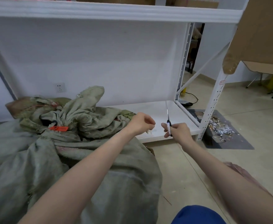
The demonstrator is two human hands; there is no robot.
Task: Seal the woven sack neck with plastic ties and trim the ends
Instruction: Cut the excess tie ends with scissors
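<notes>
Sack: the woven sack is lying on the floor at near left, grey-green and bulging, and the left forearm is passing over it.
Neck: the sack neck is bunched tight and standing up toward the far wall, well left of both hands.
Tie: an orange plastic tie with a flat tag is sitting at the base of the neck, with a black loop just above it.
Left hand: the left hand is hovering at the sack's right edge with its fingers curled inward. A white scrap is showing just beneath them; cannot tell whether it is being pinched.
Right hand: the right hand is clasping the handles of the scissors, whose blades are pointing up and away.
Shelf: the white lower shelf is lying under both hands.
Floor, right: a dark mat is carrying a litter of pale clippings.
</notes>
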